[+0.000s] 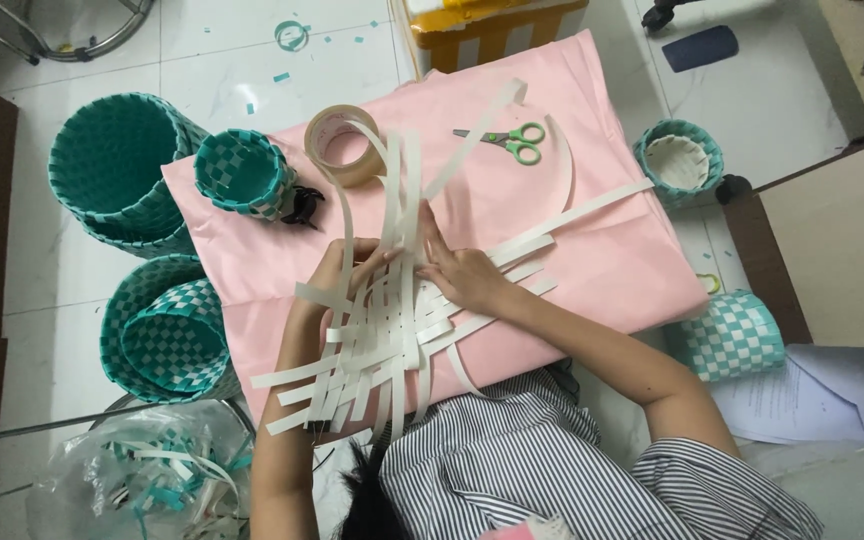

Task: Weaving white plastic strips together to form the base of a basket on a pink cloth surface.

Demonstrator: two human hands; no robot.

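Note:
A loose mat of woven white strips point(392, 335) lies on a pink cloth-covered surface point(612, 260), with long strip ends curling up toward the far side. My left hand point(337, 270) rests on the mat's left part, fingers threaded among the upright strips. My right hand point(457, 270) presses the weave from the right, fingertips pinching a strip near the centre. Both forearms reach in from the bottom of the view.
A tape roll point(337, 145) and green-handled scissors point(512, 140) lie on the cloth's far side. A small teal-and-white woven basket point(242, 172) stands by a black clip point(302, 207). More woven baskets point(117, 165) point(167, 335) point(679, 160) point(732, 335) sit around. A bag of strip scraps point(142, 480) lies lower left.

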